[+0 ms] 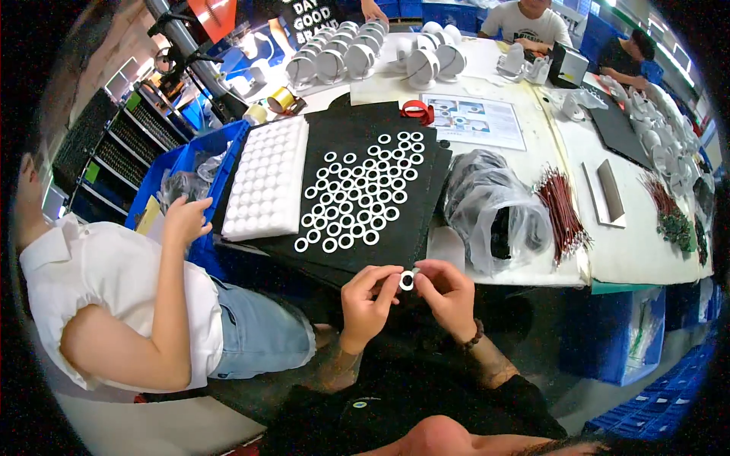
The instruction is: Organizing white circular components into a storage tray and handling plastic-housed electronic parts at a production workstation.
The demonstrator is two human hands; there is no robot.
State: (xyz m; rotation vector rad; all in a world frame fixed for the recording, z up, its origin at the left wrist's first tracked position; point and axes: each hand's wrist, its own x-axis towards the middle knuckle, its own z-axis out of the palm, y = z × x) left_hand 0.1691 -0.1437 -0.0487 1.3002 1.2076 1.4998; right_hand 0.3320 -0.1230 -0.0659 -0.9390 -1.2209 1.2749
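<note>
A small white ring with a dark centre (407,282) is pinched at the table's front edge between the fingertips of both my hands. My left hand (366,305) grips it from the left, thumb and fingers together. From the other side, my right hand (450,298), with a beaded bracelet at the wrist, grips it too. Just beyond them lies a black mat (424,182) with many loose white rings (346,247) spread over it. Left of those rings sits a white foam tray (262,230) with rows of round pockets.
Right of the mat are a clear plastic bag (525,235), bundled dark red wires (561,213) and a metal bracket (608,194). A printed sheet (479,121) and red tape (417,112) lie behind. A person in white (129,304) stands close at left beside a blue bin (220,140).
</note>
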